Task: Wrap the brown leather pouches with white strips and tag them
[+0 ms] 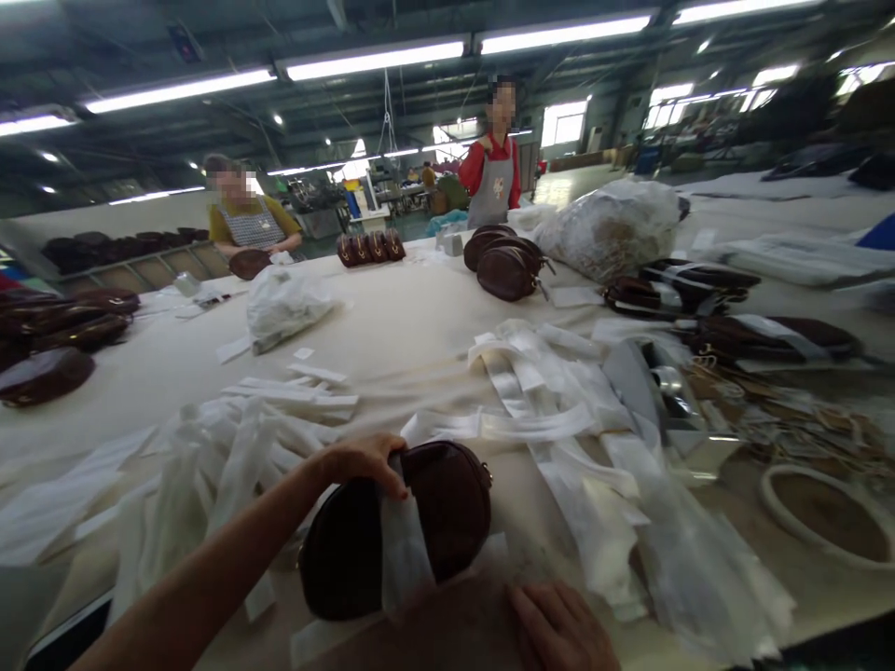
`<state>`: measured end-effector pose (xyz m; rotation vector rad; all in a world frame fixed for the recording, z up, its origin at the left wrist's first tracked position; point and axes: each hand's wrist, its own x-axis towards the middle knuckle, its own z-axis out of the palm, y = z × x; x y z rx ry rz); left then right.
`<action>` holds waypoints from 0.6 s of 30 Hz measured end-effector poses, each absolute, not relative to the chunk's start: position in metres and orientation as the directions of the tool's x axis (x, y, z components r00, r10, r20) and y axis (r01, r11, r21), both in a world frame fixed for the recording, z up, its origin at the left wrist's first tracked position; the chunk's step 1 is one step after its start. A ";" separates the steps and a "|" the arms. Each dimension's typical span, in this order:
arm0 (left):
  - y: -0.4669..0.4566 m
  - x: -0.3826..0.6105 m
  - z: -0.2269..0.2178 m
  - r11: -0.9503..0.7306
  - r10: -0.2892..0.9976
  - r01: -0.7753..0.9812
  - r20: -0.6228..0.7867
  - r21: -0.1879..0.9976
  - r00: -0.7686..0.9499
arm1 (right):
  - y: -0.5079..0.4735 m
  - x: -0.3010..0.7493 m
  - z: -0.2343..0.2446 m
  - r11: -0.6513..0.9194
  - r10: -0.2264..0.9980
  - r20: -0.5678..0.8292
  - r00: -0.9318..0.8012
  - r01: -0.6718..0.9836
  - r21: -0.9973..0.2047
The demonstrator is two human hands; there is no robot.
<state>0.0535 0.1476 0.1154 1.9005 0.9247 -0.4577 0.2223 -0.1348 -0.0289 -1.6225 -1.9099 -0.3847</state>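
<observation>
A dark brown rounded handbag (451,508) stands near the table's front edge, with a white paper strip (406,554) wrapped around its middle. My left hand (367,463) reaches over from the left and grips the bag's top where the strip crosses it, thumb on the near side. At the bottom, my right hand (559,626) lies low on the work surface, apart from the bag, its fingers extended and nothing visible in them. White strips are heaped left of the bag, and longer white strips (538,373) spread to its right.
Brown bags (509,268) stand across the table beside a large plastic-wrapped bundle (615,224). Strip-wrapped bags (776,337) lie at right, near a metal dispenser (664,391) and a round ring (769,489). Two people (493,177) (255,224) are at the far side.
</observation>
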 end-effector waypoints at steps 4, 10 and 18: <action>0.129 0.060 0.133 -0.366 0.455 0.753 -0.601 0.547 0.657 | -0.139 0.221 -0.018 0.218 0.753 0.657 0.037 0.928 -0.303; 0.069 0.076 0.166 -0.653 0.472 0.647 -0.457 0.393 0.754 | -0.137 0.220 0.034 0.068 0.652 0.681 0.334 0.869 -0.491; 0.027 0.094 0.157 -0.834 0.446 0.495 -0.230 0.244 0.865 | -0.115 0.230 0.075 0.212 0.717 0.692 0.087 0.918 -0.335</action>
